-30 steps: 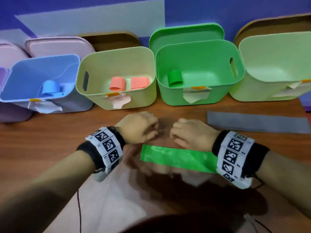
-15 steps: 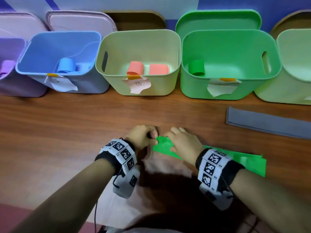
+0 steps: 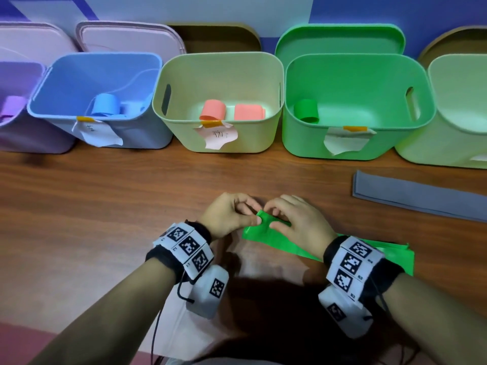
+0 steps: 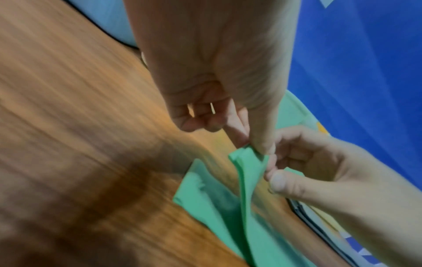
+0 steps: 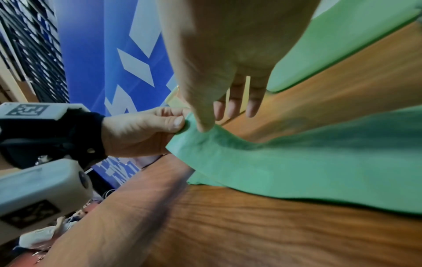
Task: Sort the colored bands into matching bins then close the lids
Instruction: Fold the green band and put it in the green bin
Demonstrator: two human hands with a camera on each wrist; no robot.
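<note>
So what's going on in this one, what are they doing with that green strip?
A person is sorting colored bands into bins. Both the left hand and the right hand pinch the near end of a flat green band on the wooden table; that end is lifted and curling, as if starting a roll. The green bin behind already holds one rolled green band. A grey band lies flat to the right. The bins in view are open, lids propped behind them.

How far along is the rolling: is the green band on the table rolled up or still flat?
Mostly flat: both hands pinch only its lifted near end; the green band lies spread on the table.
</note>
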